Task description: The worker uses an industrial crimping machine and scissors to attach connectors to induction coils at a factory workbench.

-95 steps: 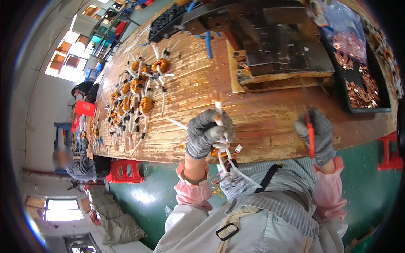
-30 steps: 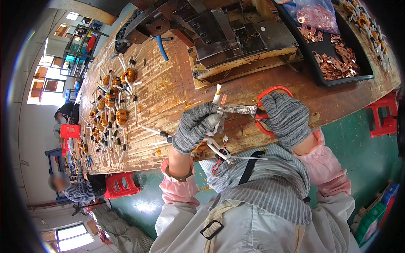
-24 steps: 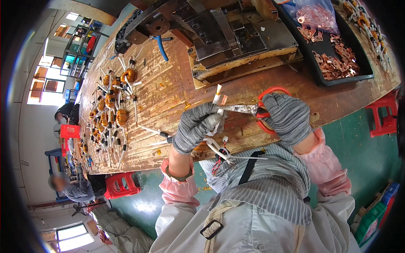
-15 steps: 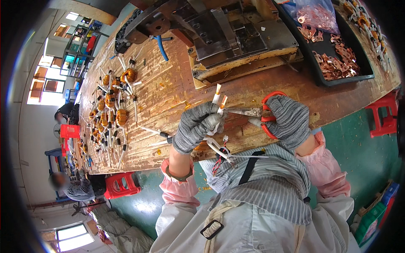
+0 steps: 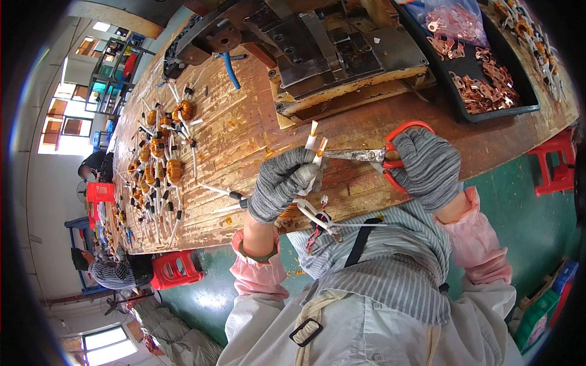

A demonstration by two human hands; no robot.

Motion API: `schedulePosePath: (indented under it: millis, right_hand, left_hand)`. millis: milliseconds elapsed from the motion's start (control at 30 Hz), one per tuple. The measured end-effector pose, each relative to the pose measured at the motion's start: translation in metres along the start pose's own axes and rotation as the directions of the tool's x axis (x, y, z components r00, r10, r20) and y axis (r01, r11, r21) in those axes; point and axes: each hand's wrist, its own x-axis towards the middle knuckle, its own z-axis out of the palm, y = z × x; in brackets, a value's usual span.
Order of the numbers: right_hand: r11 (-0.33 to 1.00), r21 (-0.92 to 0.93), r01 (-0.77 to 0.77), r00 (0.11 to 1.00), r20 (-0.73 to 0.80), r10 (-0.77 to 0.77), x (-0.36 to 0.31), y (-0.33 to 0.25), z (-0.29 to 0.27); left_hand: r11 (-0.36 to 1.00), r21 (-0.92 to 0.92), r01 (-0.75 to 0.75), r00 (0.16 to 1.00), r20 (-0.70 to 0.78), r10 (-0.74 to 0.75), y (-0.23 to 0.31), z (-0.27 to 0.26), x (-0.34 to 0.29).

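Note:
My left hand (image 5: pixel 278 183), in a grey knitted glove, is closed round two white-sleeved wire leads (image 5: pixel 310 141). Their bare copper ends stick up above the fingers. An orange-brown wound ring coil (image 5: pixel 291 210) shows partly below that hand, against the table's near edge. In my right hand (image 5: pixel 430 166), gloved alike, are scissors (image 5: pixel 357 155) with red handles. The blades point left, and their tips reach the leads just beside my left fingers; whether they touch the copper is too small to tell. A white cable tie (image 5: pixel 366 226) trails near the coil.
Several wound coils with white leads (image 5: pixel 157 146) lie on the worn wooden table (image 5: pixel 226 146) at left. A heavy metal fixture (image 5: pixel 342 61) stands at the back. To its right, a black tray (image 5: pixel 503 116) holds copper terminals. Red stools (image 5: pixel 177 269) flank the table; people sit further left.
My right hand has shifted slightly right and up, with the scissor handles in it. The blade tips stay beside the leads. My left hand has hardly moved.

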Motion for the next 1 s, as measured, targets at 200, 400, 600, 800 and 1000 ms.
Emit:
schedulePosePath:
  millis: [200,400,600,800,1000]
  right_hand:
    - [0.995,-0.089,0.048,0.995,0.093,-0.04,0.011,0.005,-0.014]
    - [0.974,-0.17,0.151,0.98,0.153,-0.126,0.03,0.01,-0.035]
    - [0.929,-0.25,0.273,0.951,0.217,-0.221,0.043,0.016,-0.046]
    - [0.915,-0.273,0.296,0.945,0.225,-0.238,0.042,0.02,-0.042]
    - [0.926,-0.245,0.287,0.951,0.186,-0.246,0.04,0.021,-0.038]
  left_hand:
    - [1.0,0.005,0.0,1.0,0.017,-0.001,0.0,0.0,0.002]
    - [0.999,0.054,-0.001,1.0,0.015,0.0,-0.001,-0.001,0.001]
    - [1.0,0.011,0.02,0.997,0.076,-0.021,0.0,-0.003,0.001]
    - [1.0,0.016,0.012,0.997,0.074,-0.014,0.002,0.0,0.001]
    - [0.999,-0.001,0.034,0.997,0.076,-0.034,0.002,-0.002,0.0]
